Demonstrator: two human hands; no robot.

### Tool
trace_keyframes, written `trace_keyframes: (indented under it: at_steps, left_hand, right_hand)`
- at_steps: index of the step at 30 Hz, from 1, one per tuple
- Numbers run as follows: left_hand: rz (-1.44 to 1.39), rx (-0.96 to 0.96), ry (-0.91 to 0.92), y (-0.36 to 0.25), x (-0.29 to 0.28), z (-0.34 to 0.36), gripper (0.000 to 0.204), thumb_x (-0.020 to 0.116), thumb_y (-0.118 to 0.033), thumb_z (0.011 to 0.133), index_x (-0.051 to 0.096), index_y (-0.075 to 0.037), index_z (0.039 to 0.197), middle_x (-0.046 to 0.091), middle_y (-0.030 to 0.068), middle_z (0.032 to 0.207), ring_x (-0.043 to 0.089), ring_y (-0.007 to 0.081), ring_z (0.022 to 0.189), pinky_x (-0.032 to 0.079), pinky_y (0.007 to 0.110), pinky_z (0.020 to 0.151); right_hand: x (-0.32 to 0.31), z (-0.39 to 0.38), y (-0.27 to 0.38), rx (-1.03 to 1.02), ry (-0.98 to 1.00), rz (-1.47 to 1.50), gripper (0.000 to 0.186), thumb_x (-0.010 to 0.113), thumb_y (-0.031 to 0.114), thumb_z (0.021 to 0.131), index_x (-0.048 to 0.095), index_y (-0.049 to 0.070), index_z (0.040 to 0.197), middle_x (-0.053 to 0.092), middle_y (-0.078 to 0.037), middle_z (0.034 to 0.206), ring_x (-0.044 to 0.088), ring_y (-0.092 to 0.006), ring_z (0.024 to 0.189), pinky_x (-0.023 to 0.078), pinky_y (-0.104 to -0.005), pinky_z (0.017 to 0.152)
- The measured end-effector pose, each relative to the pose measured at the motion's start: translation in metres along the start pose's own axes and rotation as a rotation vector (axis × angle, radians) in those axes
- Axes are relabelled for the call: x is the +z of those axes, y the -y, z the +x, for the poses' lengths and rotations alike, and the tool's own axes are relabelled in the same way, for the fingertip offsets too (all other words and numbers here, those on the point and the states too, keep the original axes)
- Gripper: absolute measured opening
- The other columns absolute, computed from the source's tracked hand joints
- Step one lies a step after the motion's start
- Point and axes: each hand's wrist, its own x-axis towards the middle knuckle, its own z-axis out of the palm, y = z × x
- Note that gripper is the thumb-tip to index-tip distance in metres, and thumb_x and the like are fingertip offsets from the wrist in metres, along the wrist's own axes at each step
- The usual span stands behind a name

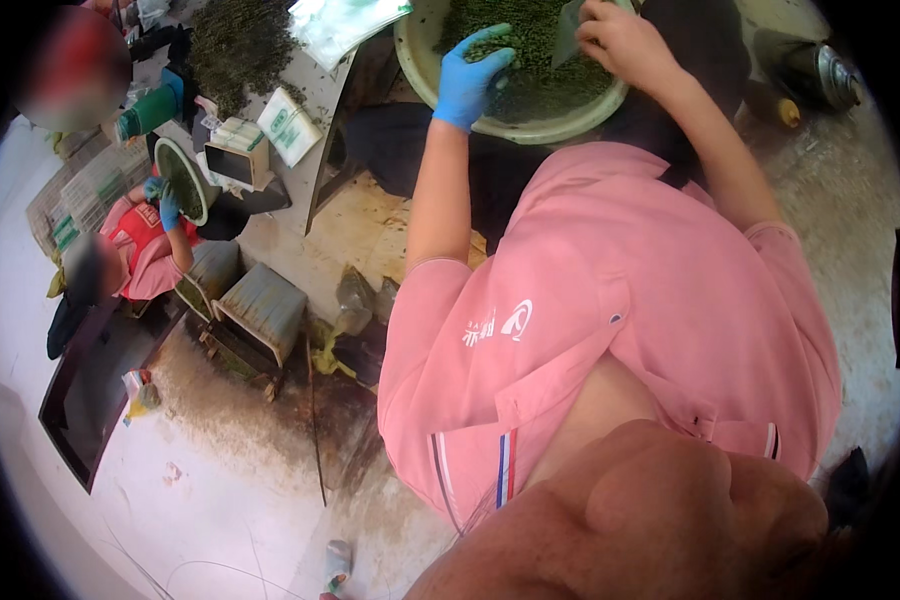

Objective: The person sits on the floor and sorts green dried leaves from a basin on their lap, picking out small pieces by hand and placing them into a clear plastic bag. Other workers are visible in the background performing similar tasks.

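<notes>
Prob. workshop: lg. basin (560, 128), co-worker (150, 250) w/ 2nd basin (206, 192), plastic bags (350, 28), stained flr. (235, 395)

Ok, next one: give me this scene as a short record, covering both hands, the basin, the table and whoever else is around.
Left hand: blue-gloved, in the basin; grip unclear
Right hand: bare, pinching a clear bag
Basin: pale rim, holding green leaves
Table: leaf pile, plastic packets
Nearby: co-worker's gloved hand at a smaller basin
</notes>
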Motion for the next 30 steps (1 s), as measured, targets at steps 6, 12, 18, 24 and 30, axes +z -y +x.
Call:
trace_keyframes:
  at_steps: [6,12,18,24,30]
  left_hand:
    - [0.148,0.118,0.028,-0.063,0.02,-0.035,0.061,0.072,-0.023,0.089,0.05,-0.005,0.142,0.066,0.0174,0.118,0.067,0.0291,0.101,0.053,0.036,0.077]
    - [0.685,0.298,0.185,-0.054,0.013,-0.013,0.055,0.078,-0.01,0.082,0.059,-0.003,0.133,0.072,0.0104,0.108,0.066,0.0115,0.094,0.056,0.028,0.083]
    - [1.314,0.17,-0.04,-0.065,0.034,-0.02,0.056,0.079,-0.013,0.076,0.059,-0.001,0.127,0.072,0.0165,0.102,0.07,0.0165,0.092,0.056,0.033,0.081]
    - [1.193,0.365,-0.071,-0.053,0.014,-0.017,0.052,0.08,-0.015,0.076,0.062,-0.002,0.123,0.071,0.0191,0.104,0.072,0.0256,0.094,0.056,0.035,0.081]
    - [1.326,0.415,-0.082,-0.042,0.013,-0.02,0.044,0.08,-0.014,0.075,0.067,-0.003,0.115,0.068,0.0201,0.104,0.068,0.0338,0.092,0.055,0.04,0.08]
  right_hand:
    - [0.052,0.029,0.017,-0.19,-0.014,-0.13,0.018,0.068,0.023,0.078,0.061,0.01,0.067,0.06,-0.008,0.083,0.063,-0.0266,0.084,0.051,-0.0392,0.074]
    - [0.063,0.035,0.02,-0.33,-0.091,-0.174,0.014,0.068,0.019,0.077,0.064,0.009,0.07,0.061,-0.008,0.08,0.064,-0.0278,0.082,0.051,-0.04,0.073]
    - [0.074,0.027,0.031,-0.269,-0.041,-0.273,0.011,0.062,0.014,0.072,0.071,0.008,0.073,0.067,-0.009,0.109,0.06,-0.0211,0.102,0.047,-0.034,0.088]
    - [0.078,0.027,0.033,-0.265,-0.046,-0.253,0.011,0.062,0.013,0.074,0.072,0.008,0.075,0.067,-0.01,0.111,0.06,-0.0219,0.103,0.046,-0.0346,0.089]
    - [0.073,0.03,0.043,-0.264,0.008,-0.217,0.011,0.062,0.013,0.076,0.07,0.007,0.08,0.065,-0.007,0.097,0.061,-0.0218,0.097,0.048,-0.0337,0.084]
